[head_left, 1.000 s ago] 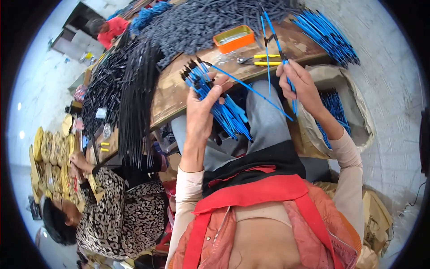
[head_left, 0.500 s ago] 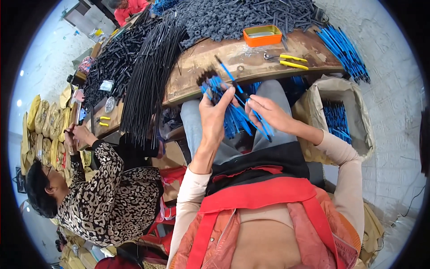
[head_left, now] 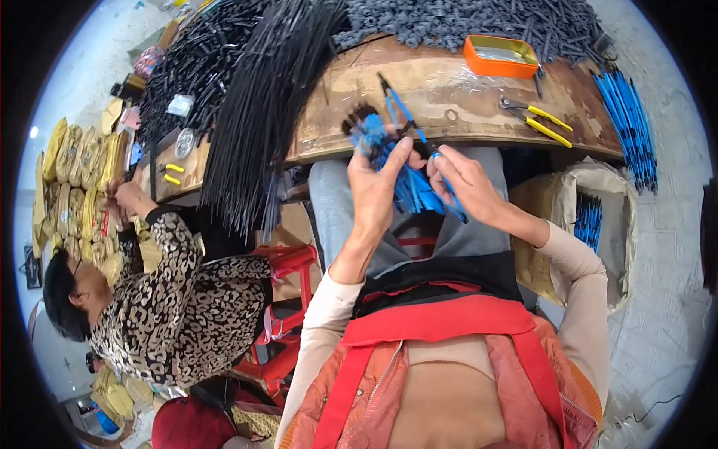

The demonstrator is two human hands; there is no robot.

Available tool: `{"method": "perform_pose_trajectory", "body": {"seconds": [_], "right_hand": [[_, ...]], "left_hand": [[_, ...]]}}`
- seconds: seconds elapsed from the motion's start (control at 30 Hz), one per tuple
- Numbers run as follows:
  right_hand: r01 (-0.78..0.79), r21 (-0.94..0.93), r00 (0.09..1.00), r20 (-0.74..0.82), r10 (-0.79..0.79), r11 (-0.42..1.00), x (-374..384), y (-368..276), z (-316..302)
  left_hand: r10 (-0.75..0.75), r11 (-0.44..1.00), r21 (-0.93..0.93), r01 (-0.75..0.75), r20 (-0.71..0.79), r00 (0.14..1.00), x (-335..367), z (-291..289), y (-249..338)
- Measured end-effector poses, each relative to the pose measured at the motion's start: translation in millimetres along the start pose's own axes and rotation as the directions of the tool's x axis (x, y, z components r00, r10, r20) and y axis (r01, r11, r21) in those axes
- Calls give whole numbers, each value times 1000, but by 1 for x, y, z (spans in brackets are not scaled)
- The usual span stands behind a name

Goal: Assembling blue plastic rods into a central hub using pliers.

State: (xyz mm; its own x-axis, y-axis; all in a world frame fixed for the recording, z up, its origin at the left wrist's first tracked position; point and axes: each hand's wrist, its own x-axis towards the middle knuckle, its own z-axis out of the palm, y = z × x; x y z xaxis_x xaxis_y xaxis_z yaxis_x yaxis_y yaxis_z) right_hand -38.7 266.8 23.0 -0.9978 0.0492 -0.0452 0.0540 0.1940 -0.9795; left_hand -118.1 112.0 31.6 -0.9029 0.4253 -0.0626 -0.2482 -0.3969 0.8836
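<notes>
Above my lap, at the table's near edge, my left hand [head_left: 378, 179] is closed around a bundle of thin blue sticks with black ends [head_left: 419, 193]. The bundle's black upper end is smeared by motion. In my right hand [head_left: 470, 182], thumb and fingers pinch a blue-and-black stick [head_left: 399, 107], which slants up to the left past my left fingertips. Its lower part runs beneath my right fingers, beside the bundle. Both hands are close together, and the spot where the stick meets the left fingers is partly hidden.
Yellow-handled pliers [head_left: 550, 123] and an orange tin [head_left: 499, 66] lie on the wooden table [head_left: 336, 112]. Long black rods [head_left: 250, 142] overhang its edge; grey parts [head_left: 464, 22] are heaped behind. Blue sticks [head_left: 627, 127] lie at right, above a paper-lined container [head_left: 627, 262]. A co-worker [head_left: 179, 322] sits left.
The view has shifted, so the table things appear lower and farther right. My hands keep hold of the bundle and stick. The far person in red has left the picture.
</notes>
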Motion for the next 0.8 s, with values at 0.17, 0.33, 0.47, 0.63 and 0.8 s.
{"method": "perform_pose_trajectory", "body": {"seconds": [0.17, 0.33, 0.47, 0.63, 0.8], "right_hand": [[236, -390, 966, 196, -170, 890, 3, 32, -10], [387, -576, 920, 295, -259, 719, 6, -12, -72], [216, -834, 899, -33, -438, 507, 88, -14, -158], [229, -830, 956, 95, -276, 508, 165, 32, -256], [210, -889, 975, 159, -156, 407, 184, 12, -249]], "left_hand": [[-167, 968, 199, 150, 68, 984, -34, -3, 15], [-370, 928, 8, 373, 157, 916, -46, -6, 15], [-237, 966, 130, 223, 102, 966, 0, 1, 4], [-210, 977, 98, 191, 243, 947, 32, 18, 11], [-270, 945, -34, 326, 484, 833, 56, 4, 25]]}}
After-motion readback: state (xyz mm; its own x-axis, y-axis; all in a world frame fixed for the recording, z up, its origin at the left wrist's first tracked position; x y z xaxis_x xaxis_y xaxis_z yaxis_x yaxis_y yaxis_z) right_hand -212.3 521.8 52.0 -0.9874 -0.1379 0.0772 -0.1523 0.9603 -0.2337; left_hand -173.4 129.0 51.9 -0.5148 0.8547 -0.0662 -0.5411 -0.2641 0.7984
